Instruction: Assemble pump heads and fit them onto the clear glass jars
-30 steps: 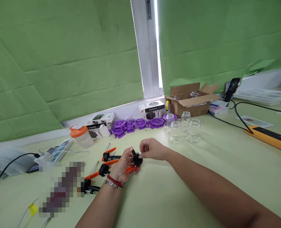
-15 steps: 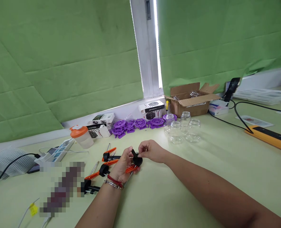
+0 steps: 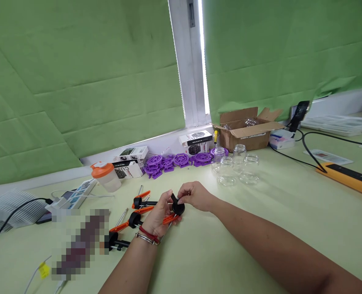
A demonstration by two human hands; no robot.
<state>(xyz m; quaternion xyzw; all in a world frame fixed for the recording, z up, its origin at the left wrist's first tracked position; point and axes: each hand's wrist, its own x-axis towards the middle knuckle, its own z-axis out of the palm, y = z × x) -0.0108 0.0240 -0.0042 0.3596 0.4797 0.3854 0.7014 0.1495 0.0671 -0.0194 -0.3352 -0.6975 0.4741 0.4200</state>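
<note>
My left hand (image 3: 160,214) is wrapped round a black part with an orange lever (image 3: 178,208), which also has a thin metal rod pointing down. A black stem on it stands up beside my left thumb. The fingertips of my right hand (image 3: 191,195) are pinched together at the top of this part, where the stem meets the round black piece. Whatever lies between them is too small to make out. Several similar parts lie left of my left hand, among them one with a round black cap (image 3: 135,219) and one with a black shaft (image 3: 119,243).
Several clear glass jars (image 3: 226,173) stand beyond my right hand. Behind are purple plastic frames (image 3: 181,159), white printed boxes (image 3: 196,141) and an open cardboard box (image 3: 245,132). An orange-lidded shaker bottle (image 3: 109,178) and a power strip (image 3: 83,192) are on the left.
Both hands stay in nearly the same place. My right fingertips have come slightly lower against the black part, and the view has shifted a little.
</note>
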